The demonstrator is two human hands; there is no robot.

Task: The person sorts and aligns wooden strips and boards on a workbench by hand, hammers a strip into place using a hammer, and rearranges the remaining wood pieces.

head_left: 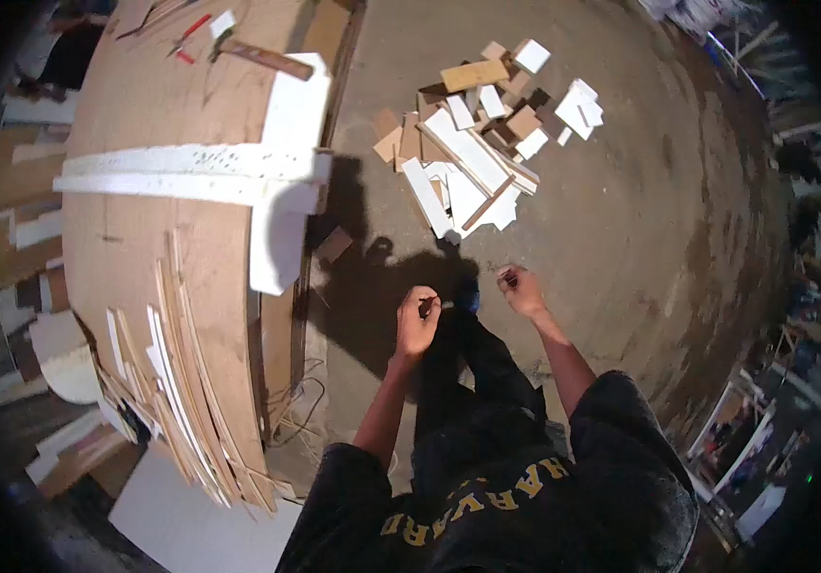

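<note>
My left hand point(417, 321) hangs in front of my body with its fingers curled; what they hold, if anything, cannot be made out. My right hand point(524, 292) is also closed, fingers bent inward, and whatever may be in it is too small to name. Both hands are in the air above the floor, apart from each other. Beyond them lies a heap of white and brown board offcuts point(468, 148). One brown offcut point(335, 244) lies by itself, left of the heap. Neither hand touches these pieces.
A wooden workbench point(210, 110) stands at my left. On it are a hammer point(265, 58), red-handled pliers point(189, 38), white boards point(282, 239) and several thin wood strips point(186, 372). Cords point(305, 406) lie by its edge. A frame point(735, 439) stands at the right.
</note>
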